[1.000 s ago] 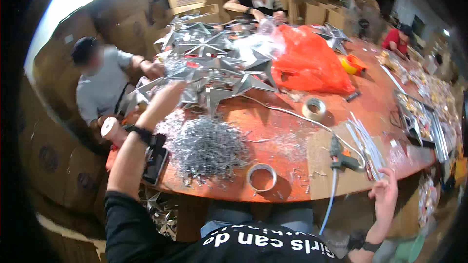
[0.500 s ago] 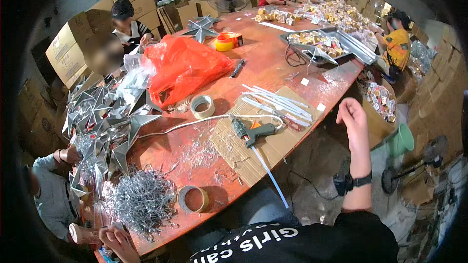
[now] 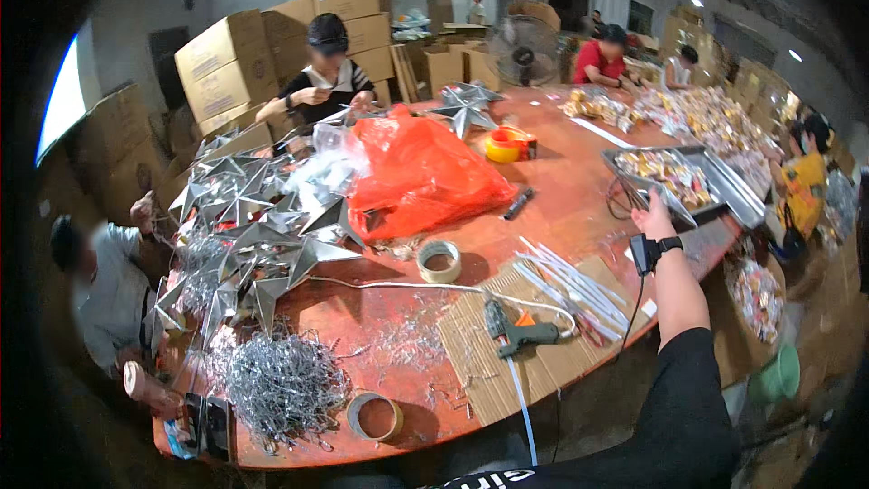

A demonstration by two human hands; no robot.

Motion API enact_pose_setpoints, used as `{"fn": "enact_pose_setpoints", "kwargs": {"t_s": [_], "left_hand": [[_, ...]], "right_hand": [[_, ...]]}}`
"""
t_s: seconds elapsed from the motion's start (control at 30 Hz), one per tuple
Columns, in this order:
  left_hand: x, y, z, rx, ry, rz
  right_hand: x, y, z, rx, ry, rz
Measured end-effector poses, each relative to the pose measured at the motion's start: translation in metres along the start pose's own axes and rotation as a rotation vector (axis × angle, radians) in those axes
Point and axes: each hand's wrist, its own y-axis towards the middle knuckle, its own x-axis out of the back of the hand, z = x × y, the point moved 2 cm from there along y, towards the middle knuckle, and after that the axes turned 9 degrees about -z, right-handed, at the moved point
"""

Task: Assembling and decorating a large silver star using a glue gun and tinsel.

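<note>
My right hand [image 3: 652, 215] is stretched out to the far right side of the table, its fingers apart, at the near edge of a silver star [image 3: 681, 203]. The star leans by a metal tray [image 3: 740, 188] holding small gold-and-white packets; whether my fingertips touch it is hard to see. A black device is strapped to my right wrist. Nearer to me, a glue gun [image 3: 523, 335] with a glue stick in it lies on a flat piece of cardboard [image 3: 475, 376]. White glue sticks [image 3: 579, 285] lie beside it. My left hand is out of view.
Silver stars [image 3: 262, 244] pile up at the left, next to tangled silver tinsel [image 3: 282, 388]. Tape rolls [image 3: 439, 263], a red plastic bag [image 3: 425, 172] and a black marker [image 3: 519, 204] sit on the red table [image 3: 398, 421]. Other people work around it.
My right hand has moved forward from beside the table to the star at the tray. My left hand has left the view. The view has tilted up and turned left.
</note>
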Motion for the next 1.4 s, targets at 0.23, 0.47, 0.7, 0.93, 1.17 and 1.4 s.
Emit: {"fn": "enact_pose_setpoints", "kwargs": {"t_s": [0.23,0.47,0.7,0.93,1.17,1.4], "left_hand": [[0.048,-0.076,0.059,0.352,0.336,0.087],[0.018,-0.076,0.079,0.290,0.474,0.281],[-0.001,-0.081,0.077,0.169,0.653,0.408],[-0.036,-0.028,0.126,0.138,0.040,-0.001],[-0.112,-0.015,-0.054,-0.604,0.421,0.115],[-0.132,0.004,-0.072,-0.550,0.291,0.235]], "right_hand": [[-0.039,0.062,-0.008,-0.199,0.294,0.214],[0.010,0.120,0.019,-0.210,0.271,0.241],[0.022,-0.024,0.028,-0.295,0.331,0.277],[0.050,-0.235,0.033,0.497,0.079,0.222],[0.076,-0.315,0.060,0.607,0.056,0.591],[0.081,-0.394,0.033,0.799,-0.315,0.785]]}}
